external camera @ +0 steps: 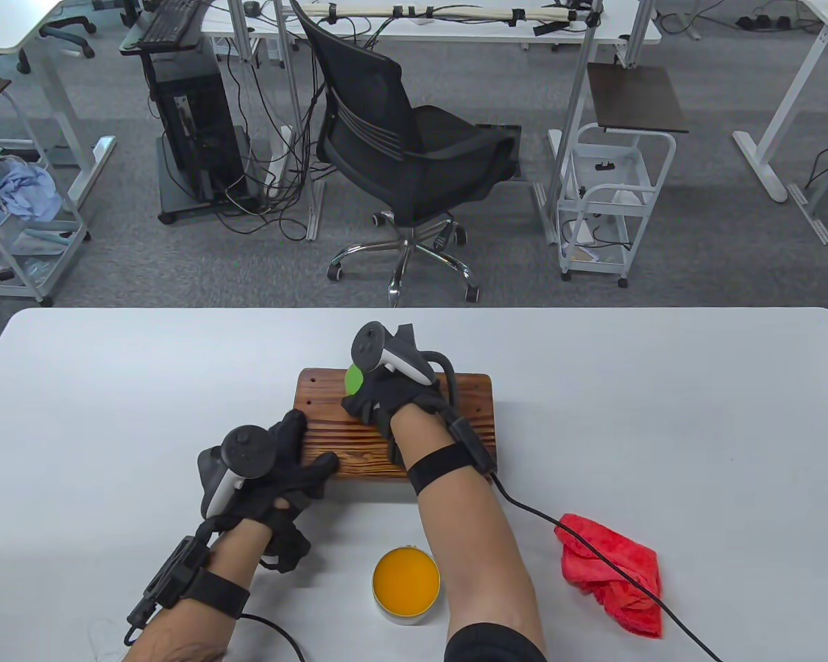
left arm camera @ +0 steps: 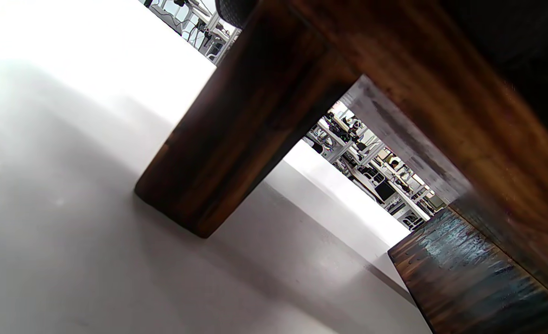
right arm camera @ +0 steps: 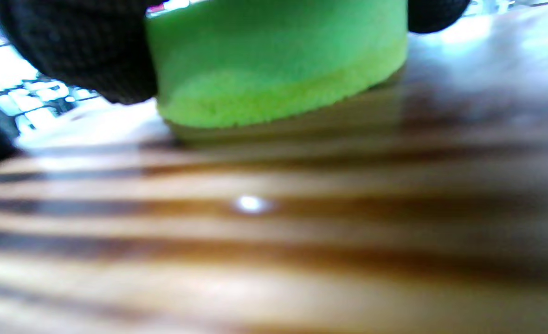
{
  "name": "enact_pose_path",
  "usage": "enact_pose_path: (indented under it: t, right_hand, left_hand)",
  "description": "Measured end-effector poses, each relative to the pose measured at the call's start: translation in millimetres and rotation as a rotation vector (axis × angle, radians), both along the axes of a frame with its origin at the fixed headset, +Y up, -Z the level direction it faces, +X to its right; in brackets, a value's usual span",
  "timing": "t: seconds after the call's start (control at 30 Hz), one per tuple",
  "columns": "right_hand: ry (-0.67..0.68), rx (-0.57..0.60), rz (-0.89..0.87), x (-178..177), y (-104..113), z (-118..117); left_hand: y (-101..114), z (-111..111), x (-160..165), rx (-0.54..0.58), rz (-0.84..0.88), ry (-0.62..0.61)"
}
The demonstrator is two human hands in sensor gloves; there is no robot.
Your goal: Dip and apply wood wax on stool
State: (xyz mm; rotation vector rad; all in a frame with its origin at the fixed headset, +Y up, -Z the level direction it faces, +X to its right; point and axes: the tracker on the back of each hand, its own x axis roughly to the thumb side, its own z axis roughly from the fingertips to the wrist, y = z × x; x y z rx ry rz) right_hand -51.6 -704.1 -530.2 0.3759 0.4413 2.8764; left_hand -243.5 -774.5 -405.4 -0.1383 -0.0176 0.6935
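A small brown wooden stool [external camera: 331, 420] stands in the middle of the white table. My right hand [external camera: 386, 393] grips a round green sponge [external camera: 353, 379] and presses it flat on the stool's top near the far edge; the sponge also shows in the right wrist view [right arm camera: 278, 69], lying on the striped wood [right arm camera: 274, 241]. My left hand [external camera: 283, 462] rests on the stool's near left corner, fingers spread over the edge. The left wrist view shows the stool's leg [left arm camera: 246, 120] from below. An open tin of orange wax [external camera: 406, 579] sits near the front edge between my forearms.
A crumpled red cloth [external camera: 610, 572] lies on the table at the right front, with my right glove's cable [external camera: 593, 545] running across it. A black office chair [external camera: 407, 152] stands beyond the table's far edge.
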Motion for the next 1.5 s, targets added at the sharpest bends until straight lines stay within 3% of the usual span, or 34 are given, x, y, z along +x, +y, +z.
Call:
enact_pose_path:
  t: [0.1,0.27,0.4,0.6,0.77,0.97,1.13,1.3,1.5]
  right_hand:
    - [0.044,-0.014,0.018,1,3,3]
    - [-0.029,-0.004,0.017,-6,2,-2]
    - [0.063,-0.019,0.003,-10,2,4]
    - [-0.014,-0.022,-0.035,-12,0,-1]
    - [0.085,-0.023,-0.027,-20,1,7]
    - [0.003,-0.02,-0.031,-21,-1,-1]
    - [0.103,-0.033,-0.036,-25,1,7]
    - [0.025,-0.019,-0.025,-27,0,4]
    - [0.066,-0.017,-0.036,-31,-2,6]
  left_hand:
    - [0,0,0,0.0,0.003,-0.001]
    - [0,0,0,0.0,0.003,-0.001]
    - [0,0,0,0.0,0.004,-0.002]
    - [0,0,0,0.001,0.005,-0.001]
    - [0,0,0,0.001,0.005,-0.003]
    - [0,0,0,0.0,0.007,-0.004]
    - [0,0,0,0.001,0.005,-0.005]
    - [0,0,0,0.0,0.007,-0.005]
    - [-1,0,0,0.003,0.007,-0.005]
